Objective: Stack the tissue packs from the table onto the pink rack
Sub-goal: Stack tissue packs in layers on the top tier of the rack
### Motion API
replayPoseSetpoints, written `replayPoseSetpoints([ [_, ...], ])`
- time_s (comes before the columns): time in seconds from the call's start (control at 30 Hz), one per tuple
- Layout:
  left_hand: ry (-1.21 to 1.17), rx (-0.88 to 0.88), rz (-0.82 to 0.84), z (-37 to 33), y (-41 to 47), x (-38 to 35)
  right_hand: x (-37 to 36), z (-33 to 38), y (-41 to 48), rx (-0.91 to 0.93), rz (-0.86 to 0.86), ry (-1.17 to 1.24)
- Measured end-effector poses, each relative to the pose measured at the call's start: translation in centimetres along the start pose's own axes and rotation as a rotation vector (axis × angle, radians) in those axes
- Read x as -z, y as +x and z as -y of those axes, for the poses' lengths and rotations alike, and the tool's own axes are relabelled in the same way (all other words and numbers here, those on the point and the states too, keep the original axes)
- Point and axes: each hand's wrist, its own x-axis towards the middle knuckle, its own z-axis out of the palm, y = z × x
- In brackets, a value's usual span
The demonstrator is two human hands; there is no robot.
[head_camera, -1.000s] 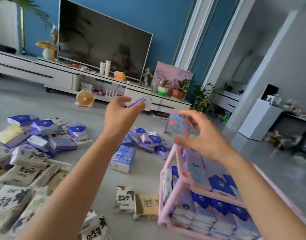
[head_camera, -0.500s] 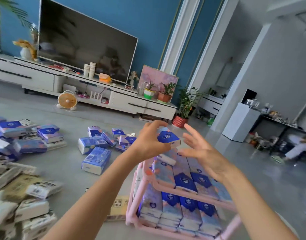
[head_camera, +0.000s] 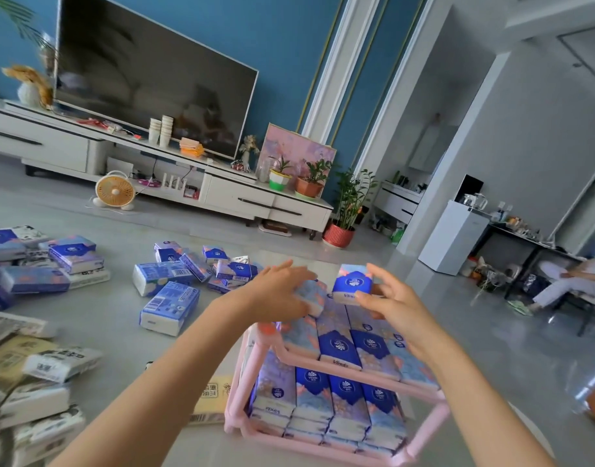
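Right hand [head_camera: 395, 306] pinches a small blue-and-white plastic-wrapped tissue pack [head_camera: 351, 284] between thumb and curled fingertips. It holds the pack on end, printed face toward the camera, above the far end of the pink tubular plastic rack [head_camera: 255, 375]; carried that way, I judge, the pack can be lowered straight into the next gap. Left hand [head_camera: 279, 291], just left of it, seems clamped on a pale blue-and-pink tissue pack [head_camera: 311, 294], fingers over the top and thumb beneath, though blur makes that grip hard to confirm. This pack sits low at the far left of the top tier, probably being seated so its neighbour has a flat side to rest against. Nearer, the top-tier row of packs [head_camera: 340, 347] lies side by side, each running near to far, and the lower-tier packs [head_camera: 326, 396] fill the shelf beneath, packed tight, which likely keeps them from sliding. Loose blue packs [head_camera: 169, 306] lie scattered on the grey surface [head_camera: 87, 318] to the left, with white black-printed packs [head_camera: 53, 365] heaped at the near left, so much stacking remains.
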Motion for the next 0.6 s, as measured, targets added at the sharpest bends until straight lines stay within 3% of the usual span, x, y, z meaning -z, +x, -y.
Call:
replayPoseSetpoints([
  [0.07, 0.058, 0.004, 0.039, 0.2, -0.1, -0.2, -0.2, -0.2, -0.3, -0.019, 0.069, -0.117],
  [0.2, 0.149, 0.016, -0.048, 0.1, 0.0, -0.1, -0.5, -1.1, -0.3, 0.007, 0.099, -0.468],
  [0.6, 0.076, 0.043, -0.081, 0.3, 0.4, -0.1, -1.9, -1.3, 0.6, 0.001, 0.092, -0.322],
])
